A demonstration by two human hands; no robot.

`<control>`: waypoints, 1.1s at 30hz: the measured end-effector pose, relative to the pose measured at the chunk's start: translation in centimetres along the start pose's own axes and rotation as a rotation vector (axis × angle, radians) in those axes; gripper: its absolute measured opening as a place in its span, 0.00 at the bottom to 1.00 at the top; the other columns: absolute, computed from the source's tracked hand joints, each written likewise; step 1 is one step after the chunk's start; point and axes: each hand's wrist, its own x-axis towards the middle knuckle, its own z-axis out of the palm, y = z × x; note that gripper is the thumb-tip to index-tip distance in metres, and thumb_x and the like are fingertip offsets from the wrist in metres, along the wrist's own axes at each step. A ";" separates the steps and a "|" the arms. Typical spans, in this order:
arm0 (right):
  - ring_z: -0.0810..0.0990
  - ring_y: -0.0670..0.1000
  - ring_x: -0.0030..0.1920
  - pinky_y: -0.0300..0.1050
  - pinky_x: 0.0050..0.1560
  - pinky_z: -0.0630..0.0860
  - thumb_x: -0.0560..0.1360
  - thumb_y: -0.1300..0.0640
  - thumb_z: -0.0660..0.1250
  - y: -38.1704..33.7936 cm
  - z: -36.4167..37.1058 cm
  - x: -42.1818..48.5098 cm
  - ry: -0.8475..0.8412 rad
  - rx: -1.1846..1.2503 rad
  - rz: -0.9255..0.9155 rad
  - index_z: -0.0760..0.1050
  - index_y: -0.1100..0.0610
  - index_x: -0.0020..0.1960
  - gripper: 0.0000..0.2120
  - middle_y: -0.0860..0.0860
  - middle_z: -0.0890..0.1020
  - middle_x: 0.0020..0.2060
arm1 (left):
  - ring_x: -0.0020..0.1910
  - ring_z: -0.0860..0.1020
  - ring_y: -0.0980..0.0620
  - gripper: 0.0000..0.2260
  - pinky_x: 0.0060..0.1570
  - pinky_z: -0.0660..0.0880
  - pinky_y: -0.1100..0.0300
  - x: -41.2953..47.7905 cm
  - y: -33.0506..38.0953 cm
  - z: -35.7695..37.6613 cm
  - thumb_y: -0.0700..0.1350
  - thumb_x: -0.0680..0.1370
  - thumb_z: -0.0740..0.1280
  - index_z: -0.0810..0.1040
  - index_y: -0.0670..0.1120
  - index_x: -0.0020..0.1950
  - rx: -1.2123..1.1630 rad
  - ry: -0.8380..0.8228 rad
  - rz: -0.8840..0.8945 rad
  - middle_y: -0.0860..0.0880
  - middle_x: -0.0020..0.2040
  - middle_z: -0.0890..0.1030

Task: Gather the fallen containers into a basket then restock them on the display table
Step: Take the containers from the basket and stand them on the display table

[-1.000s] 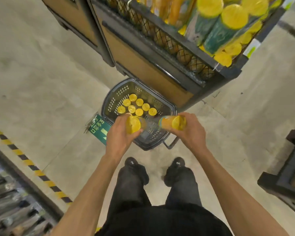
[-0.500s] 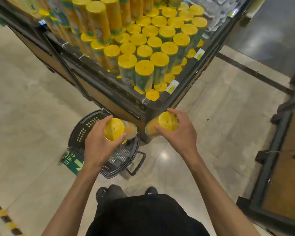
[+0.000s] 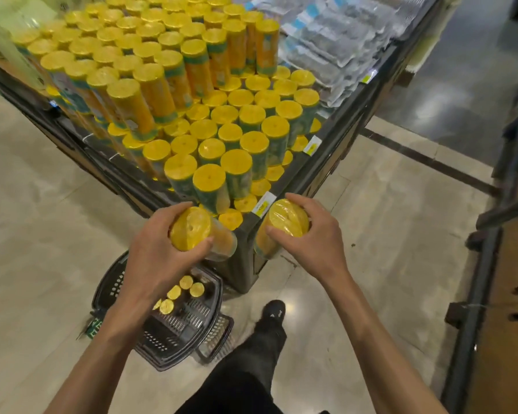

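Containers (image 3: 210,180) fill the display table (image 3: 243,264) on glossy beige floor (image 3: 42,234); left hand (image 3: 153,252) and right hand (image 3: 314,240) fingers (image 3: 299,200) each clasp one.

The bench (image 3: 243,264) stood ahead, its near corner pointing toward the person. Upright containers (image 3: 222,121) covered its top in rows, with a taller stack (image 3: 168,82) at the left rear and flat packets (image 3: 326,34) on the far right part. The basket (image 3: 165,364) sat on the floor (image 3: 42,234) just left of that corner, with a few basket containers (image 3: 192,289) standing in its far end. The left hand (image 3: 156,252) held the left-hand container (image 3: 192,228) above the basket. The right hand (image 3: 314,234) held the right-hand container (image 3: 287,218) just right of the corner. A second fixture (image 3: 506,264) stood well apart, at the right.
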 end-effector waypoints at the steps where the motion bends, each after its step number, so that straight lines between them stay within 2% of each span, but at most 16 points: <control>1: 0.75 0.44 0.56 0.50 0.53 0.78 0.66 0.42 0.77 0.1 -0.3 1.2 -0.009 0.004 -0.011 0.73 0.43 0.66 0.31 0.40 0.77 0.58 | 0.57 0.76 0.55 0.33 0.53 0.77 0.54 1.0 0.4 0.3 0.63 0.66 0.72 0.73 0.53 0.68 -0.001 0.012 0.001 0.54 0.61 0.78; 7: 0.75 0.42 0.57 0.50 0.57 0.77 0.66 0.43 0.79 0.6 -1.5 10.2 -0.115 0.007 -0.084 0.74 0.45 0.66 0.31 0.39 0.76 0.57 | 0.60 0.75 0.54 0.35 0.58 0.75 0.51 8.2 2.1 2.7 0.66 0.65 0.68 0.73 0.53 0.69 -0.029 0.083 -0.034 0.53 0.64 0.77; 11: 0.75 0.44 0.59 0.52 0.59 0.77 0.65 0.41 0.78 0.6 -2.3 15.8 -0.164 0.013 -0.106 0.74 0.43 0.67 0.32 0.40 0.76 0.60 | 0.61 0.74 0.56 0.35 0.57 0.73 0.55 12.7 3.4 4.0 0.67 0.65 0.67 0.73 0.54 0.69 -0.041 0.155 -0.062 0.56 0.64 0.75; 16: 0.75 0.42 0.60 0.50 0.60 0.77 0.61 0.35 0.74 0.4 -2.5 21.5 -0.130 0.117 -0.080 0.74 0.42 0.66 0.35 0.40 0.77 0.61 | 0.61 0.70 0.62 0.32 0.59 0.69 0.60 17.0 4.7 5.6 0.60 0.68 0.76 0.73 0.55 0.70 -0.050 0.218 -0.103 0.61 0.62 0.72; 19: 0.75 0.41 0.59 0.49 0.59 0.78 0.63 0.39 0.77 0.4 -2.5 23.8 -0.149 0.163 -0.070 0.74 0.42 0.66 0.33 0.40 0.77 0.60 | 0.59 0.69 0.64 0.32 0.58 0.68 0.61 18.8 5.2 6.5 0.60 0.68 0.75 0.73 0.55 0.70 -0.056 0.232 -0.142 0.62 0.61 0.71; 21: 0.76 0.41 0.59 0.48 0.58 0.78 0.64 0.42 0.79 0.4 -2.5 25.7 -0.186 0.168 -0.082 0.74 0.43 0.67 0.33 0.40 0.77 0.60 | 0.61 0.70 0.62 0.32 0.59 0.70 0.59 19.9 5.6 6.9 0.59 0.68 0.76 0.73 0.54 0.70 -0.064 0.261 -0.158 0.60 0.62 0.73; 25: 0.76 0.42 0.61 0.50 0.59 0.78 0.60 0.37 0.76 0.7 -2.2 30.3 -0.237 0.202 -0.134 0.75 0.43 0.66 0.36 0.40 0.78 0.61 | 0.61 0.72 0.58 0.30 0.60 0.74 0.53 22.7 6.5 7.8 0.55 0.70 0.77 0.74 0.52 0.69 -0.014 0.334 -0.177 0.58 0.62 0.74; 27: 0.76 0.42 0.62 0.51 0.61 0.77 0.61 0.38 0.77 0.9 -2.0 32.9 -0.268 0.206 -0.154 0.75 0.44 0.66 0.35 0.40 0.78 0.61 | 0.61 0.73 0.57 0.30 0.59 0.74 0.53 24.3 6.8 8.3 0.55 0.70 0.77 0.74 0.50 0.69 -0.003 0.361 -0.174 0.57 0.62 0.74; 31: 0.75 0.43 0.63 0.51 0.62 0.76 0.65 0.42 0.79 1.0 -2.0 38.9 -0.371 0.144 -0.265 0.74 0.45 0.68 0.33 0.41 0.77 0.63 | 0.62 0.76 0.50 0.32 0.59 0.75 0.52 28.4 7.2 9.6 0.59 0.69 0.74 0.75 0.46 0.68 0.106 0.426 -0.200 0.49 0.63 0.78; 33: 0.74 0.43 0.64 0.48 0.63 0.75 0.65 0.42 0.79 0.8 -2.0 42.0 -0.429 0.097 -0.316 0.73 0.46 0.69 0.34 0.42 0.77 0.64 | 0.62 0.76 0.49 0.32 0.59 0.73 0.57 30.4 7.5 10.2 0.59 0.69 0.74 0.75 0.44 0.68 0.158 0.430 -0.235 0.47 0.63 0.79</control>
